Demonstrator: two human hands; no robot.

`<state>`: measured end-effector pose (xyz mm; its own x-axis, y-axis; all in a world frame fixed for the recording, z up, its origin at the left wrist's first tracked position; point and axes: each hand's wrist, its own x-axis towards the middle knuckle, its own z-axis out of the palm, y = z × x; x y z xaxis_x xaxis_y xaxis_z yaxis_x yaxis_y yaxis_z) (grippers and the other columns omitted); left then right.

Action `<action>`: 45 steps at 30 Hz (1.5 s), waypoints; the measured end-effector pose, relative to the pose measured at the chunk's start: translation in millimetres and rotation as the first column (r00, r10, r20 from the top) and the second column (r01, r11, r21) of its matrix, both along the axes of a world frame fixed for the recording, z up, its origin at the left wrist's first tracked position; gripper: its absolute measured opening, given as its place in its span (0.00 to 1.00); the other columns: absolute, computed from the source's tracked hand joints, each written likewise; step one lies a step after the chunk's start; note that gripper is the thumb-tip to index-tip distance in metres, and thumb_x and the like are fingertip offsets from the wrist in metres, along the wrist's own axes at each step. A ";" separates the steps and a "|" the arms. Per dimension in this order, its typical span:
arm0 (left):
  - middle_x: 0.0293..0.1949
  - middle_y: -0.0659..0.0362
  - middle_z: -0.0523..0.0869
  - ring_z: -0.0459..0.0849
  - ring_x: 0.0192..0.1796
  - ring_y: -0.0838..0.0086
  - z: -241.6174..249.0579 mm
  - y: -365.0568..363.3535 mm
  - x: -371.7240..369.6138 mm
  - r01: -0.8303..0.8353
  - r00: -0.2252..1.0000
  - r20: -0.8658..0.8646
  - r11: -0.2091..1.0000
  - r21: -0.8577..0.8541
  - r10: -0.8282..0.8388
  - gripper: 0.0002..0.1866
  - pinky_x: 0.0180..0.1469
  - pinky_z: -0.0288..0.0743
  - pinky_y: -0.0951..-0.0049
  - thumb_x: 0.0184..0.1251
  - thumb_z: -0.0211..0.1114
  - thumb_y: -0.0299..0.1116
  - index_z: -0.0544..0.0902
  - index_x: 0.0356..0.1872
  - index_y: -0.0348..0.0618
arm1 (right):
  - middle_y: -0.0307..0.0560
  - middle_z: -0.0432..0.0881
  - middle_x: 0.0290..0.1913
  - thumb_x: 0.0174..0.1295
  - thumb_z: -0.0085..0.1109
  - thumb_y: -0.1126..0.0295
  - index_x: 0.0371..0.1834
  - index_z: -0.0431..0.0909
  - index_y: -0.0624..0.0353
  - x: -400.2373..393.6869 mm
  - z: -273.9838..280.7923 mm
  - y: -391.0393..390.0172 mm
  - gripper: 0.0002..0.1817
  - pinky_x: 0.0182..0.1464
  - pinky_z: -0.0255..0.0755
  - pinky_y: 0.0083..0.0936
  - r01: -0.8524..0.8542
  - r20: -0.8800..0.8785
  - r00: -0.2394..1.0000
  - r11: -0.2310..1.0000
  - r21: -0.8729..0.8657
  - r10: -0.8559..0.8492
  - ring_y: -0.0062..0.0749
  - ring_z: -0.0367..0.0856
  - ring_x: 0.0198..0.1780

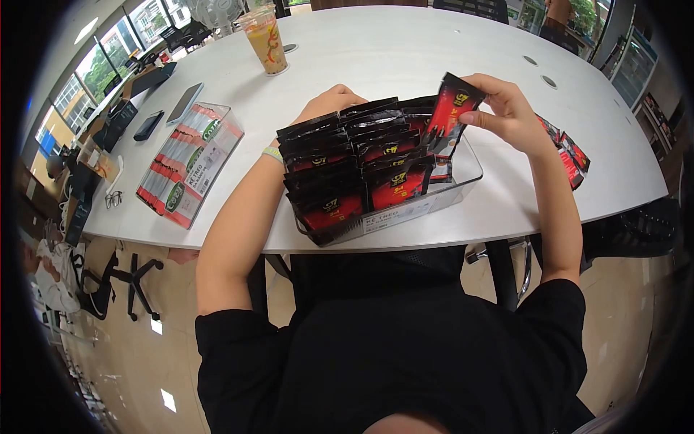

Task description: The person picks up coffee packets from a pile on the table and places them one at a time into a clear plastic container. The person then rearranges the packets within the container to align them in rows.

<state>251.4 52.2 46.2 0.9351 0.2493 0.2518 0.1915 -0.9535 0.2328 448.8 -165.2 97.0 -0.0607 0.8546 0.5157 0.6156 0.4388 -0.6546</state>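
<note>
Here the right hand [506, 108] pinches one sachet [450, 112] between thumb and fingers, holding it upright and slightly tilted above the right end of a clear plastic tray [463, 184] that sits on the white surface [405, 50] just in front of the person. The sachet is glossy black with a red panel and a yellow mark near its top. The packed sachets [361, 170] in the tray match it: black tops, red lower halves, with "G7" readable on the front ones. They stand in two rows, too overlapped to count exactly, though well over a dozen. A white label on the tray's front wall begins "KE TREO"; the smaller print is unreadable. The left hand [329, 101] rests curled behind the far left edge of the tray, touching the back sachets; whether it grips anything cannot be told. To the right, a few loose sachets [567, 152] of the same kind lie on the surface. To the left lies a second tray [191, 163] filled with red, white and green stick packs. Further back stand one iced drink cup [266, 40] and two phones [184, 103].
</note>
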 end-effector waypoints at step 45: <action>0.39 0.60 0.82 0.73 0.47 0.69 -1.9 -2.0 -5.7 0.067 0.993 0.101 0.997 -0.043 -0.062 0.16 0.49 0.73 0.72 0.53 0.60 0.37 0.82 0.44 0.46 | 0.47 0.73 0.44 0.22 0.76 0.70 0.64 0.55 0.63 -67.3 -4.4 15.2 0.57 0.44 0.77 0.27 0.331 0.830 0.462 0.929 0.163 -0.311 0.41 0.73 0.52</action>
<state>245.7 50.2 44.3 0.9206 0.2025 0.3339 0.1035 -0.9510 0.2915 381.5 -150.1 92.6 -0.1690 0.9160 0.3637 0.9684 0.0857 0.2342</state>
